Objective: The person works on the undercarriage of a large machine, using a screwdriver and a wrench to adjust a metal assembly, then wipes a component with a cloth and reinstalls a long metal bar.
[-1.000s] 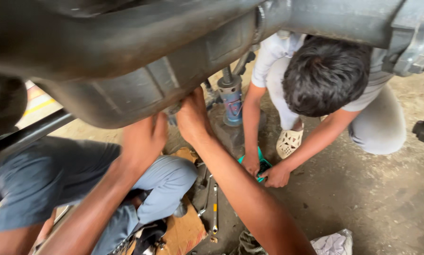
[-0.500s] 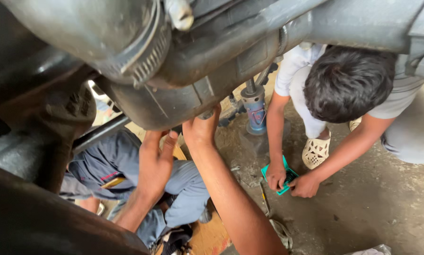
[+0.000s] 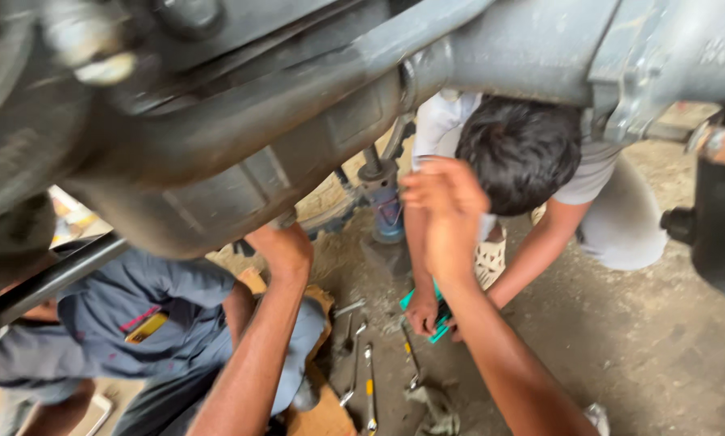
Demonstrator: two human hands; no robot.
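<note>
From my remote view, the dark metal housing point(image 3: 241, 153) of the vehicle underside fills the frame from 9 to 1 o'clock, with a grey axle tube point(image 3: 540, 48) running off toward 2 o'clock. A co-worker in blue clothing point(image 3: 128, 323) sits low at 8 o'clock; a second co-worker in a white shirt point(image 3: 588, 173) crouches at 3 o'clock of centre, both of that person's hands down on a small teal tray point(image 3: 436, 323) on the concrete floor point(image 3: 661, 347). What the tray contains I cannot tell, as the hands cover it. The left hand point(image 3: 282, 242) is raised against the lower edge of the housing at centre; its fingers are hidden behind the metal, so I cannot tell whether they grip anything. The right hand point(image 3: 447, 210) is raised at 1 o'clock of centre, blurred, fingers loosely curled and holding nothing that I can see, clear of the housing. A blue bottle jack point(image 3: 385, 206) stands upright between the two hands, under the housing. Several wrenches point(image 3: 358, 363) lie loose on the floor at 6 o'clock, just beside a piece of cardboard point(image 3: 326, 408) and a grey rag point(image 3: 439, 408).
</note>
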